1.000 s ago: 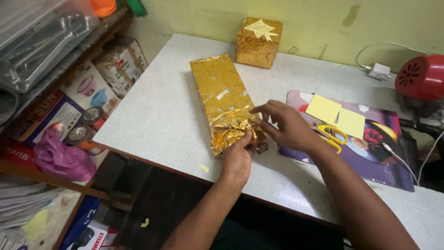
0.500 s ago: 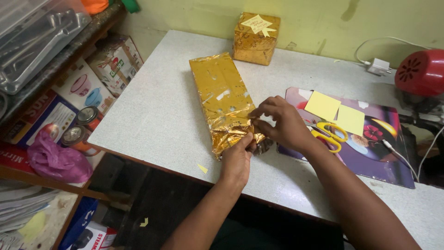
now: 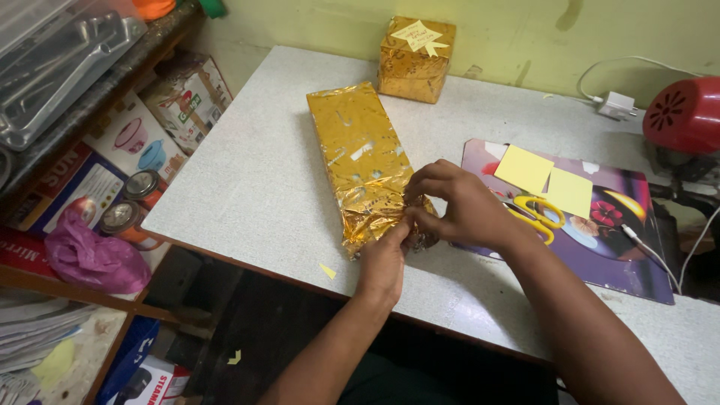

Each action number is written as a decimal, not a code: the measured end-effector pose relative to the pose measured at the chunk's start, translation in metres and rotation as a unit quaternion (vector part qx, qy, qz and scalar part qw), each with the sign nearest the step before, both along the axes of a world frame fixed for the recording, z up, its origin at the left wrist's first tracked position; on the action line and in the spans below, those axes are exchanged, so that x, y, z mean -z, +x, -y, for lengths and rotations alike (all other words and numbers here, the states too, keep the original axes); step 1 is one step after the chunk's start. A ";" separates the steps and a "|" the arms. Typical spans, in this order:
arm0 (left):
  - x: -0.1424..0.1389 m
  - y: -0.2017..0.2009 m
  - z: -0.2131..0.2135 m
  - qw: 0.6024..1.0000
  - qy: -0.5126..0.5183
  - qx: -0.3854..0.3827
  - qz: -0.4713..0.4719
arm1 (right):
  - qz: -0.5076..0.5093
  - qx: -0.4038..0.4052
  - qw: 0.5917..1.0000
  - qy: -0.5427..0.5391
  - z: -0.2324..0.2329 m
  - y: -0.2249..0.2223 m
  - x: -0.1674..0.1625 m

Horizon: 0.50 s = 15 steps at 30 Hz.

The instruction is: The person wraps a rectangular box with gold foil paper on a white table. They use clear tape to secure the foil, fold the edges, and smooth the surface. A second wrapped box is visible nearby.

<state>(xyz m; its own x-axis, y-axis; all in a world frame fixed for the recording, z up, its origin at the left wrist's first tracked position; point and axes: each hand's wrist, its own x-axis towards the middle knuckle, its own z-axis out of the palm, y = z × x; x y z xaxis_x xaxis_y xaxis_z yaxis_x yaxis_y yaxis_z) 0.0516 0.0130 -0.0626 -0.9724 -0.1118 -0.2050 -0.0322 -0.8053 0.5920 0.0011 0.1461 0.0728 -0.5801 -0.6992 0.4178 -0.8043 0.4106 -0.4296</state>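
Note:
A long box wrapped in shiny gold foil paper (image 3: 360, 154) lies on the grey table (image 3: 247, 187), its near end crumpled. My left hand (image 3: 388, 251) pinches the foil at that near end from below. My right hand (image 3: 457, 202) presses and folds the same end from the right side. Both hands meet at the box's near right corner, which they partly hide. A second, cube-shaped gold-wrapped box (image 3: 415, 58) with a yellow star on top stands at the back of the table.
A purple mat (image 3: 615, 247) on the right carries two yellow paper squares (image 3: 547, 180) and yellow-handled scissors (image 3: 538, 217). A red round appliance (image 3: 688, 116) and a white charger (image 3: 616, 105) sit at the back right. Shelves with boxes and tins (image 3: 127, 202) stand left. A pink bag (image 3: 94, 255) lies below.
The hands have stayed at the near end of the long box, with only small finger shifts on the foil. The camera view moved slightly.

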 end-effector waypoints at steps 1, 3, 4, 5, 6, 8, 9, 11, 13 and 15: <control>0.000 0.001 -0.001 1.000 -0.004 -0.003 -0.005 | -0.005 0.006 1.000 -0.002 0.001 0.001 0.000; 0.001 0.001 -0.001 1.000 -0.013 -0.008 -0.016 | -0.015 0.019 1.000 -0.008 0.004 0.002 0.003; 0.001 0.001 -0.002 1.000 -0.018 -0.010 -0.017 | -0.015 0.022 1.000 -0.004 0.004 0.003 0.004; 0.002 0.000 -0.002 0.999 -0.023 -0.013 -0.018 | -0.015 0.025 1.000 0.000 0.003 0.004 0.005; 0.003 0.000 -0.003 0.999 -0.029 -0.016 -0.018 | -0.015 0.029 0.999 0.003 0.003 0.004 0.006; 0.004 -0.001 -0.003 0.999 -0.030 -0.009 -0.008 | -0.055 0.014 0.998 0.005 0.005 0.002 0.009; 0.005 -0.001 -0.003 1.000 -0.030 -0.006 -0.003 | -0.075 0.007 0.997 0.005 0.006 0.002 0.011; 0.006 -0.001 -0.004 0.999 -0.043 -0.017 -0.014 | -0.104 -0.003 0.994 0.017 0.007 -0.001 0.014; 0.007 -0.001 -0.005 0.998 -0.051 -0.022 -0.012 | -0.118 0.000 0.993 0.027 0.009 -0.003 0.017; 0.009 -0.001 -0.005 0.998 -0.054 -0.019 0.002 | -0.118 0.015 0.992 0.035 0.011 -0.004 0.019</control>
<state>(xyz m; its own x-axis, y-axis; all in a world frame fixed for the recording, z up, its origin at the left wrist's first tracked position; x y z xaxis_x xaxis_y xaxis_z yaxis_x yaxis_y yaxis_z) 0.0505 0.0182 -0.0717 -0.9662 -0.1712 -0.1927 -0.0041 -0.7371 0.6758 -0.0030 0.1351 0.0537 -0.4930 -0.7152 0.4955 -0.8659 0.4585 -0.1997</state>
